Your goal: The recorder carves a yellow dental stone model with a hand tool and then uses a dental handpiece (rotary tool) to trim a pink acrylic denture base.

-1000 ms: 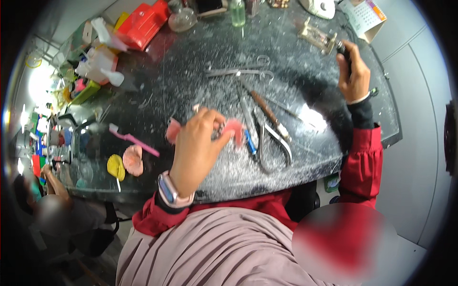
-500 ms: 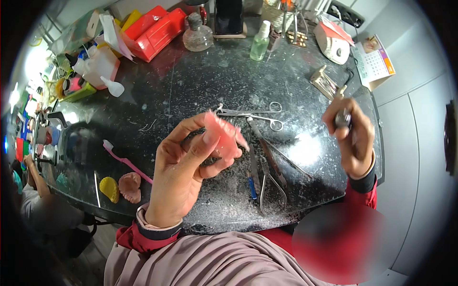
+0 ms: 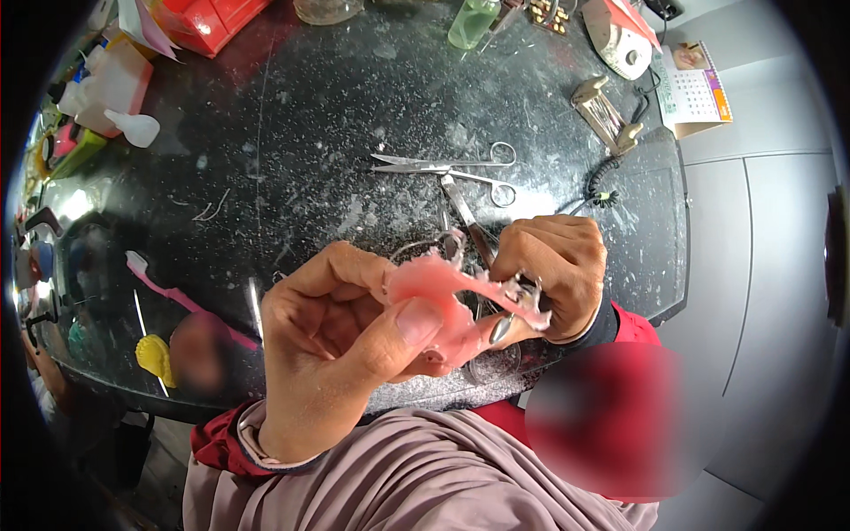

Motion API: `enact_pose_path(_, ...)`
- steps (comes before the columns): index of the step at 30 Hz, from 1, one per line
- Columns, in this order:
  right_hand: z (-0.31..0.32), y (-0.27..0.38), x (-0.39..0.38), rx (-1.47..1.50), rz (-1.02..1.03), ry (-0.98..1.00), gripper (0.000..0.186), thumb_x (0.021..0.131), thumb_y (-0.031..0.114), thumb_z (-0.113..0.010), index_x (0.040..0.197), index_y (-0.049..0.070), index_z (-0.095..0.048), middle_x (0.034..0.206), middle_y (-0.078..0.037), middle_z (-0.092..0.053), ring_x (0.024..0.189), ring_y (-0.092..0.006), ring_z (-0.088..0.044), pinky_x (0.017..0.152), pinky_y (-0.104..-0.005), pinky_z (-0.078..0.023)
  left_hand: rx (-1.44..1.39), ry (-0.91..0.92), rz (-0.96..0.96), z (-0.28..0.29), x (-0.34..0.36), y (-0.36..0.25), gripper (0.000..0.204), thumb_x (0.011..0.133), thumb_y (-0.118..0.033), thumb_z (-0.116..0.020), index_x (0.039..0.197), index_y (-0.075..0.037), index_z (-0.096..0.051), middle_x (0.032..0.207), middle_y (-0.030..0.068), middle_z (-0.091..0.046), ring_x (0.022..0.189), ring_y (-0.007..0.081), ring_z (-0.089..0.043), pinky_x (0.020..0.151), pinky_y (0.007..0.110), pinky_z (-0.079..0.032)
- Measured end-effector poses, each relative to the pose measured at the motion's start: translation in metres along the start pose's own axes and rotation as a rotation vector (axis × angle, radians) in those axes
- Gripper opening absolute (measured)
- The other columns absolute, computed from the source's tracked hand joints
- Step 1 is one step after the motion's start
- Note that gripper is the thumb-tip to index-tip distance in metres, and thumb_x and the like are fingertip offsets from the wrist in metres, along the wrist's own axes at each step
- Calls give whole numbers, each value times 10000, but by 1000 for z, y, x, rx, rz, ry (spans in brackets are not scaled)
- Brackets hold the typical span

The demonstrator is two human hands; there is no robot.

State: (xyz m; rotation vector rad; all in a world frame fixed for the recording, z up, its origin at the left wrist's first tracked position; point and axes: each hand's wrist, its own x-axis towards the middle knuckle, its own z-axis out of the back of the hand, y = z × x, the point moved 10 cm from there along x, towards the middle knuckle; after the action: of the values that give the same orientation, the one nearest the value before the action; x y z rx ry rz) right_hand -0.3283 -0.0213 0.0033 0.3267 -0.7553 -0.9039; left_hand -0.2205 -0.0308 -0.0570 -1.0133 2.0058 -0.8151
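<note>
The left hand (image 3: 332, 358) gripped a pink denture baseplate (image 3: 434, 296) between thumb and fingers, raised over the near part of the tabletop (image 3: 328, 124). The right hand (image 3: 553, 274) was closed around a bur-tipped handpiece (image 3: 502, 328), its body largely hidden; the oval metal tip stood at the baseplate's right side, though whether they touched could not be told. Scissors (image 3: 443, 166) lay just beyond the hands, their rings to the right. A pink toothbrush (image 3: 168, 290) and a yellow dental cast (image 3: 154, 358) lay near left.
</note>
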Motion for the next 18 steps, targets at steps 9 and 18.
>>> enact_pose_path(9, -10, -5, -4, 34, -94, 116, 452, 573, 487, -635, 671, 77, -474, 514, -37, -415, 448, -216, -473, 404, -298, -366, -128, 144, 32, -9, 0, 8, 166, 731, 13, -589, 866, 52, -501, 786, 106, -574, 680, 102, -576, 571, 215, -507)
enact_pose_path(18, -13, -3, -7, 64, -82, 158, 444, 604, 501, -601, 684, 80, -484, 525, -37, -424, 466, -216, -483, 410, -306, -371, -52, 149, 27, -12, -1, 8, 161, 731, 12, -591, 861, 56, -505, 775, 97, -570, 665, 89, -564, 574, 205, -480)
